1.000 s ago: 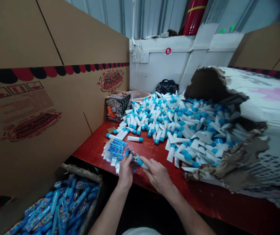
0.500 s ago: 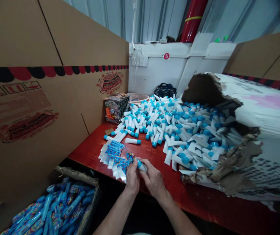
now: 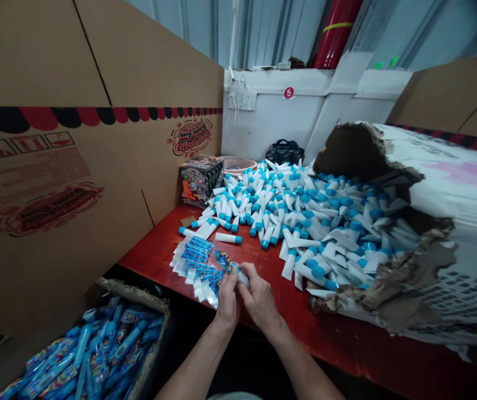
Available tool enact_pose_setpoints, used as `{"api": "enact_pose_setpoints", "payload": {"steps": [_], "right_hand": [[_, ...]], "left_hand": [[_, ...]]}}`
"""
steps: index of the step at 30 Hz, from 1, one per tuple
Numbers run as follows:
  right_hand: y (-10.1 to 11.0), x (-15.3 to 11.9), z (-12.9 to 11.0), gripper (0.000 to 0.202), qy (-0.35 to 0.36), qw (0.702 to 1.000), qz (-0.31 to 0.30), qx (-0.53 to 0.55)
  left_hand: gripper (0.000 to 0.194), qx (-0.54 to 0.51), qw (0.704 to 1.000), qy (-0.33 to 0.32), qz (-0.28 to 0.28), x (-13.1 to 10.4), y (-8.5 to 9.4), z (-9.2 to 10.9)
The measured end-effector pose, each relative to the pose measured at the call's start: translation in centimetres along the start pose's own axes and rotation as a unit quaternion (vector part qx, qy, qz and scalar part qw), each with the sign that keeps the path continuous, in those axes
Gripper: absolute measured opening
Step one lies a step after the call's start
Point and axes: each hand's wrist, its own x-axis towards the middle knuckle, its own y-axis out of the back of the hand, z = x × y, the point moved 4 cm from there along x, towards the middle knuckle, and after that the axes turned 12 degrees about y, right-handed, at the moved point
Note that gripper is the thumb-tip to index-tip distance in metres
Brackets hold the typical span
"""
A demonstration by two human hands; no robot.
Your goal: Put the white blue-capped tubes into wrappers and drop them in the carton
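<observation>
Close together over the table's front edge, my two hands work on one small tube. My left hand [image 3: 227, 297] pinches a blue printed wrapper [image 3: 224, 260], which sits over one end of the tube. Closed around the tube's white end is my right hand [image 3: 259, 294]; the white tube [image 3: 242, 277] shows only partly between the fingers. Just left of my left hand, a fanned row of printed plastic wrappers [image 3: 199, 264] lies on the table. Beyond it rests a single white tube with a blue cap [image 3: 228, 238].
A large heap of blue-capped tubes [image 3: 271, 200] spills from a torn white box [image 3: 442, 233] at right. An open carton of wrapped tubes [image 3: 96, 350] stands below left. Tall cardboard [image 3: 138, 150] walls the left side. A small printed box [image 3: 200, 180] and pink basin [image 3: 240, 164] stand behind.
The view has shifted slightly. My hands stay together on the tube, and the wrapper now covers its blue-capped part further, with less blue showing between my fingers.
</observation>
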Motion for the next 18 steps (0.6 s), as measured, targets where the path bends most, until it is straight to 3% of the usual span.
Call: {"api": "enact_pose_setpoints", "payload": {"steps": [4, 10, 14, 18], "right_hand": [[0.1, 0.3, -0.1, 0.03, 0.018, 0.999, -0.003, 0.047], [-0.1, 0.6, -0.4, 0.032, 0.025, 0.999, -0.005, 0.042], [-0.6, -0.6, 1.6, 0.023, -0.036, 0.996, -0.03, 0.081], [-1.3, -2.1, 3.4, 0.036, -0.103, 0.989, -0.031, 0.098]], "left_hand": [[0.032, -0.075, 0.996, 0.038, -0.029, -0.2, -0.6, 0.6], [0.031, -0.076, 0.997, 0.013, 0.011, 0.4, 0.0, 0.9], [0.037, -0.067, 0.998, -0.008, -0.006, 0.4, -0.3, 2.3], [0.042, -0.035, 0.999, -0.014, -0.01, 0.0, -0.7, 2.5]]}}
